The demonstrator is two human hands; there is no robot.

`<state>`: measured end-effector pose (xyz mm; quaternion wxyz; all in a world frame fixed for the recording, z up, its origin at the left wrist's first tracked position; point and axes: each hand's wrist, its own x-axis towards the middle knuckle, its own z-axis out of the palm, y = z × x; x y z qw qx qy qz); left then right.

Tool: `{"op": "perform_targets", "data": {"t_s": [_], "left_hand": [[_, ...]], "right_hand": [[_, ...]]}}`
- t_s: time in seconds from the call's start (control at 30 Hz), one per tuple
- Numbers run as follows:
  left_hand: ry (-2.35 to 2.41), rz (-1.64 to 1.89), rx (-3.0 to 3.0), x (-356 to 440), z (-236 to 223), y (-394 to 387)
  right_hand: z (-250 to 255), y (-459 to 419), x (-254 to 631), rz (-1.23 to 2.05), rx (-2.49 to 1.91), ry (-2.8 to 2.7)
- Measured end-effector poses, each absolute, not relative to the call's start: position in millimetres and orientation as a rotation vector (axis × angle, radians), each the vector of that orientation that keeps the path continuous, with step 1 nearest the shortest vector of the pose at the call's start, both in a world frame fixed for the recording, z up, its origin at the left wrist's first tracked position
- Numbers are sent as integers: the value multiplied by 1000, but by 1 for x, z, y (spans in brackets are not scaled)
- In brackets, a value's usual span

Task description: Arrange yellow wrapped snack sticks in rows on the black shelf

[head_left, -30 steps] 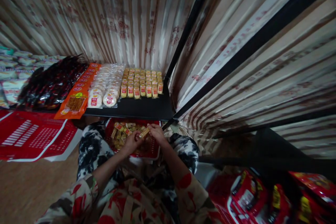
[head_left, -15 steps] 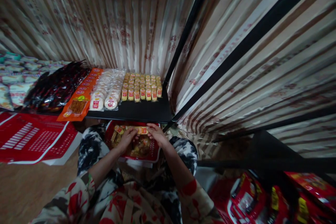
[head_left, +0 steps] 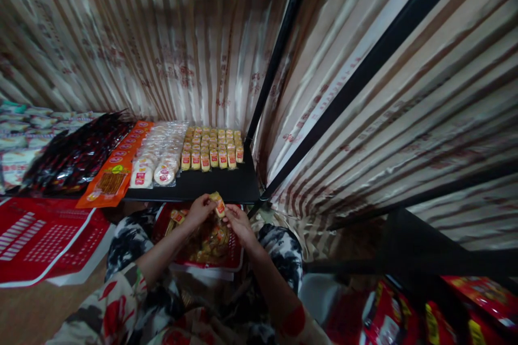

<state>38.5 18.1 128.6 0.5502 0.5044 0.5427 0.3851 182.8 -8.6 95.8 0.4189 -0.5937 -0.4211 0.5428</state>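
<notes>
Backdrop: striped curtain (head_left: 133,54) w/ faint reddish print, hung in folds in front of you. Thin black pole (head_left: 279,48) slants up before it; thicker black bar (head_left: 364,70) rises diag. to your R, across more of the pleated cloth (head_left: 408,118). Row at L-ctr, from your far L: white packs (head_left: 24,143), heap of dark glossy packets (head_left: 76,156), orange packet (head_left: 114,167) lying at a slant, clear-wrapped round crackers (head_left: 164,172). Below, your L: red basket (head_left: 40,240) w/ white rim, above brown floor (head_left: 60,315). Your lower R: red packets (head_left: 388,307), partly in shadow.

there is one held packet (head_left: 219,205), two columns of round white packs (head_left: 164,173) and seven columns of yellow packets (head_left: 205,160).
</notes>
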Motion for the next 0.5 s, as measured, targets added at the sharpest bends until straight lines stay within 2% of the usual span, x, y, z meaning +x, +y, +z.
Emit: {"op": "perform_targets", "data": {"t_s": [0.1,0.27,0.5], "left_hand": [[1302,904,1259,48,137,31],[1334,981,1314,68,144,52],[1488,986,1457,99,142,90]], "right_hand": [[103,-4,188,1128,-1561,-1296],[123,6,193,501,-1731,-1593],[119,39,195,250,-1777,-1607]]}}
